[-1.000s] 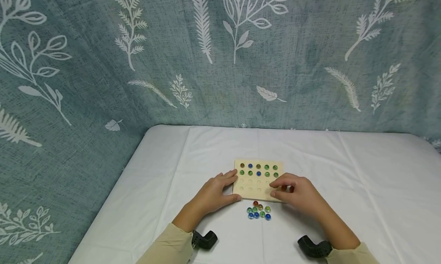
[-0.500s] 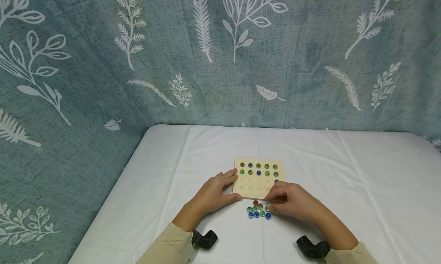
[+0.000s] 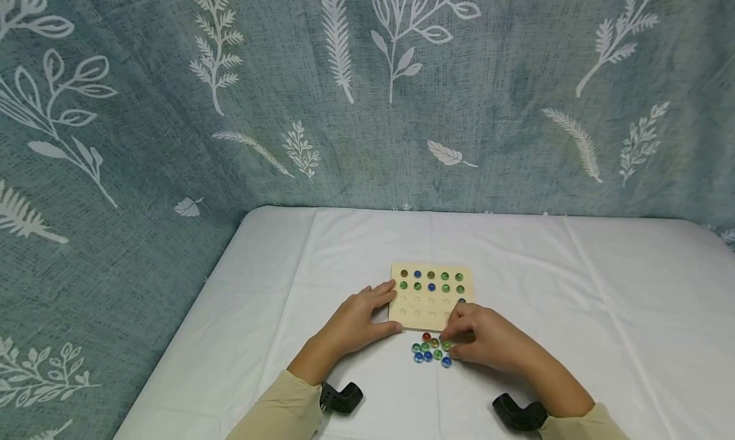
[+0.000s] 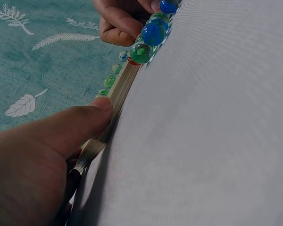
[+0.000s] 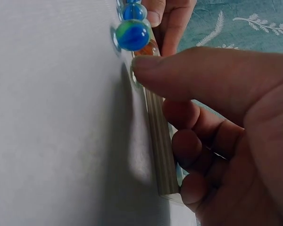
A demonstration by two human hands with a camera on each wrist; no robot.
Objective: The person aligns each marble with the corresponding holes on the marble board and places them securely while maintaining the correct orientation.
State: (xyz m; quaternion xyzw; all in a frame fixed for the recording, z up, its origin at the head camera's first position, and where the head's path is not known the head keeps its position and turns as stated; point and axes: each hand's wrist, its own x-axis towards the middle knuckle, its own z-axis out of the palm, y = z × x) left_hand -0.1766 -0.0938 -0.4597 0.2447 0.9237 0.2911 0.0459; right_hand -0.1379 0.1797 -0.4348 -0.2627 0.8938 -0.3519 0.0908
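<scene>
In the head view, a pale wooden board (image 3: pixel 425 305) with dimples lies on the white cloth. Glass marbles fill its two far rows, and a dark marble (image 3: pixel 462 301) sits at the third row's right end. My left hand (image 3: pixel 357 322) holds the board's left side, thumb at the near corner. My right hand (image 3: pixel 488 338) has its thumb and index finger around a green marble (image 3: pixel 446 346) near the board's front edge. Several loose marbles lie beside it, including a red one (image 3: pixel 427 337) and a blue one (image 3: pixel 446 362). In the right wrist view, the thumb (image 5: pixel 151 68) largely hides the pinched marble.
The white cloth (image 3: pixel 321 249) covers the table. A blue-green curtain (image 3: pixel 367 159) with white leaf prints hangs behind and to the left. Black devices sit at the left wrist (image 3: pixel 341 398) and right wrist (image 3: pixel 519 413).
My right hand has moved from the board's right end toward me, down to the loose marbles, uncovering a dark marble in the third row. The left hand has stayed in place.
</scene>
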